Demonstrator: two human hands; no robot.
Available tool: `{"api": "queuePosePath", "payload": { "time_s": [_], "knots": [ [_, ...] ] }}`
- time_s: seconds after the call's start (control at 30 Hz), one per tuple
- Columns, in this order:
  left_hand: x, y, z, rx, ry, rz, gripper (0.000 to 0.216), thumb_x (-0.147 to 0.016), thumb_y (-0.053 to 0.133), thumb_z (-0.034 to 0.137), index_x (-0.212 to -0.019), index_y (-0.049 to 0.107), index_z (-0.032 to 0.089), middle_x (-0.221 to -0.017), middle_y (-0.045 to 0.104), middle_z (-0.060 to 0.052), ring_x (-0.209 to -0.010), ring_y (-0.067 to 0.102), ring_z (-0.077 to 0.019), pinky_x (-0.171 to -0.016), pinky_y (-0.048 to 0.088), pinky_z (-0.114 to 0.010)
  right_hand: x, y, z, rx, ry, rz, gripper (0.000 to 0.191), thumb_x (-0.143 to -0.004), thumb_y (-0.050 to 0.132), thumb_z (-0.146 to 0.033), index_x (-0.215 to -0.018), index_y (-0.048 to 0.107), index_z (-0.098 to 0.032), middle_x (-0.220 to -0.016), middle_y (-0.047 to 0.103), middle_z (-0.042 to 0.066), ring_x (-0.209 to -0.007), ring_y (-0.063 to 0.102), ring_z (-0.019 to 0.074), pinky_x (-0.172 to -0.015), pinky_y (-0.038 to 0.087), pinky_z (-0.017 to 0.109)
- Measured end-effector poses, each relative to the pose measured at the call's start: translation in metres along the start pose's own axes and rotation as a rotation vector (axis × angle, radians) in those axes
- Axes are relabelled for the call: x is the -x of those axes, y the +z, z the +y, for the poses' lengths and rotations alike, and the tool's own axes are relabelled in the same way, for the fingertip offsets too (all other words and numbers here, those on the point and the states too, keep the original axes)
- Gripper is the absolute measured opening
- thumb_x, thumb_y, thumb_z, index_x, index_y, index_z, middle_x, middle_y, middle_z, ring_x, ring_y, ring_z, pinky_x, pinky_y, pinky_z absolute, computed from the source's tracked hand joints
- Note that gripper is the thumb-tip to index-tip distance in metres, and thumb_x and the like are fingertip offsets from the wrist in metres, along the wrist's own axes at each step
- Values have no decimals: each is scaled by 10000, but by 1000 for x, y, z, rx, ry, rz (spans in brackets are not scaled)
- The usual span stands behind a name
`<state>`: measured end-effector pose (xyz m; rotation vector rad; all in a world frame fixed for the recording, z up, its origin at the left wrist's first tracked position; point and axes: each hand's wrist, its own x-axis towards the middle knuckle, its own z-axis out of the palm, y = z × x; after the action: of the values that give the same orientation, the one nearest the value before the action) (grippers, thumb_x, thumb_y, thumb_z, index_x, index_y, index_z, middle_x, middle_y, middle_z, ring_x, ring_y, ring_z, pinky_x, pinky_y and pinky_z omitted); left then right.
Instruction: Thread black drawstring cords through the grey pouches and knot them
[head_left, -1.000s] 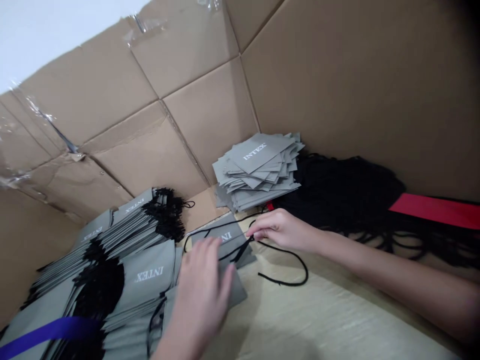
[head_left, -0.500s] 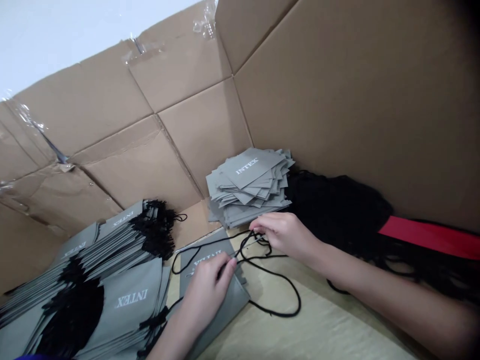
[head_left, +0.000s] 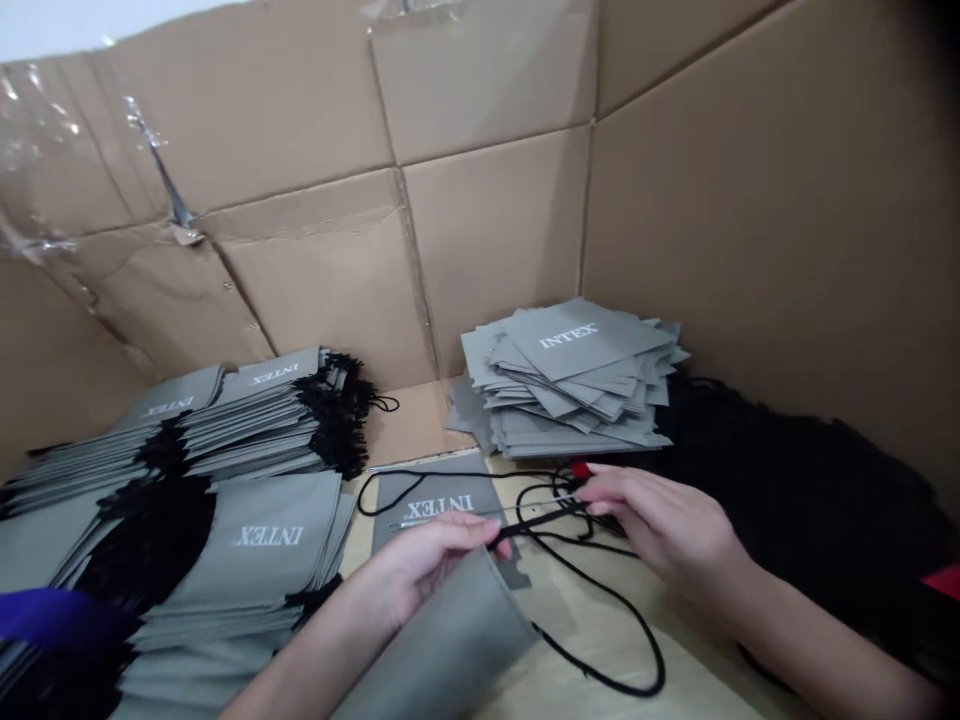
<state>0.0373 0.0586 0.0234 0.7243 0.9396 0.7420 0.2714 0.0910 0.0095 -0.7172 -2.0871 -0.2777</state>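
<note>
My left hand (head_left: pixel 442 555) is closed in a pinch at the top edge of a grey fabric pouch (head_left: pixel 450 645), where black cord meets it. A black drawstring cord (head_left: pixel 660 660) loops out from the pouch to the right. My right hand (head_left: pixel 652 510) pinches a stretch of the cord, pulled straight between the two hands. A thin metal rod (head_left: pixel 409 525) runs behind the left fingers toward the right hand; its right end is hard to make out. A small red piece (head_left: pixel 580 468) shows by the right fingertips. Beneath lies a flat grey pouch (head_left: pixel 439 490) with INTEX lettering.
Grey pouches (head_left: pixel 577 390) are piled loosely at the back corner. Corded pouches (head_left: pixel 247 420) stand in stacks on the left. Black cords (head_left: pixel 810 470) heap along the right cardboard wall (head_left: pixel 772 250). A blue strip (head_left: pixel 60 620) shows at lower left.
The view has shifted left and levelled. My hands have moved apart, drawing the cord straight between them, and the pouch under my left hand is lifted and tilted.
</note>
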Motion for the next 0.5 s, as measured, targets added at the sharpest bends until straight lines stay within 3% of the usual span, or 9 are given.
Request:
{"api": "queuePosePath", "payload": {
  "time_s": [0.17, 0.27, 0.43, 0.5],
  "knots": [
    [14, 22, -1, -22, 156, 41, 293, -681, 678, 402, -602, 637, 124, -422, 463, 53, -357, 358, -47, -398, 258, -178, 2, 4, -1, 13, 117, -23, 192, -877, 382, -133, -789, 526, -224, -669, 660, 12, -582, 646, 146, -520, 503, 230],
    [30, 37, -3, 8, 286, 159, 351, -666, 670, 490, -651, 654, 140, -494, 514, 38, -431, 428, -68, -445, 316, -176, 2, 7, -10, -18, 130, -64, 197, -862, 376, -112, -777, 514, -222, -578, 604, -9, -471, 587, 125, -449, 450, 213],
    [41, 48, -5, -74, 511, -24, 360, -693, 650, 486, -642, 690, 133, -573, 579, -6, -606, 531, -127, -619, 409, -223, 1, 10, -49, -219, 19, -186, 263, -847, 327, -135, -655, 479, -232, -512, 546, -2, -430, 527, 135, -417, 408, 229],
    [39, 46, -6, -189, 591, -43, 363, -741, 615, 458, -608, 673, 125, -574, 566, -2, -587, 503, -116, -617, 399, -225, -1, 8, -62, -266, 64, -214, 272, -846, 363, -176, -598, 459, -229, -505, 539, -5, -435, 524, 132, -421, 418, 218]
  ]
}}
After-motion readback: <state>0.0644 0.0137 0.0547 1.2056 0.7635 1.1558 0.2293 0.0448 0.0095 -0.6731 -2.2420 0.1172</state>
